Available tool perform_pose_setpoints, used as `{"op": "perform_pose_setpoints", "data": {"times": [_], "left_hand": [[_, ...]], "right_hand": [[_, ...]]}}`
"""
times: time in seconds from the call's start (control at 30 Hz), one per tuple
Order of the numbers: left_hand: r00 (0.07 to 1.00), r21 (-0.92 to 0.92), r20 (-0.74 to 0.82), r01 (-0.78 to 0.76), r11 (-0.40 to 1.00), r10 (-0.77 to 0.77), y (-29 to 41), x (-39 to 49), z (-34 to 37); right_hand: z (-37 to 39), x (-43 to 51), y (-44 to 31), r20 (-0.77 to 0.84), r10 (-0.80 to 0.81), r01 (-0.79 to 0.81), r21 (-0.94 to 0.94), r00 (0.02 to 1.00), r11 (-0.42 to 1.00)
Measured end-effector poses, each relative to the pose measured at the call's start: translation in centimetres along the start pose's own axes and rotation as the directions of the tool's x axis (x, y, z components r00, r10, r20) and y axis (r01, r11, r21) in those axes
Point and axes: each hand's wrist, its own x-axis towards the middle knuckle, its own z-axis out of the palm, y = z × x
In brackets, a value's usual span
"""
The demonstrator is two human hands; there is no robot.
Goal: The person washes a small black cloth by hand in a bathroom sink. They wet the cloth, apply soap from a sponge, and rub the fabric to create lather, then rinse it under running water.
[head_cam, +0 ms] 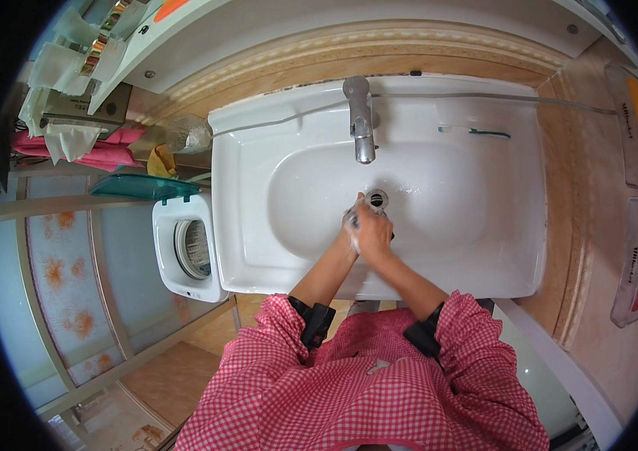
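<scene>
Over the near part of a white washbasin (319,180), my left hand (352,225) and my right hand (374,228) are pressed together. White lather covers part of my left hand. Something dark shows between the fingers; whether it is an object cannot be told. The fingers of both hands partly hide one another. Just beyond them lies the round metal drain (376,199). A chrome faucet (362,121) stands at the basin's back, above the drain. No water stream is visible from it.
A toothbrush (474,132) lies on the basin's back right ledge, below a grey hose (465,96). Left of the basin stands a small washing machine (164,242) with its green lid (144,186) raised. Clear wall boxes (637,262) hang at right.
</scene>
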Motion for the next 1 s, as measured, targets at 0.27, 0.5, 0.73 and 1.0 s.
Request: {"op": "perform_pose_setpoints", "data": {"times": [0.27, 0.5, 0.73, 1.0], "left_hand": [[0.887, 0.443, -0.460, 0.269, 0.855, -0.041, 2.2, -2.0, 5.6], [0.894, 0.363, -0.421, 0.012, 0.932, 0.153, 2.1, -1.6, 3.6], [0.879, 0.262, -0.457, -0.015, 0.965, 0.138, 0.5, 0.4, 2.7], [0.875, 0.256, -0.465, -0.010, 0.967, 0.133, 0.2, -0.1, 1.8]], "right_hand": [[1.4, 4.6, 10.8, 0.279, 0.374, -0.290, 0.957, 0.885, -0.029], [-3.1, 2.9, 4.6, -0.067, 0.301, -0.120, 0.818, 0.951, 0.562], [-0.8, 0.2, 0.4, -0.250, 0.050, -0.050, 0.008, 0.967, 0.999], [-1.0, 0.5, -0.4, -0.236, -0.029, -0.019, -0.201, 0.971, 0.979]]}}
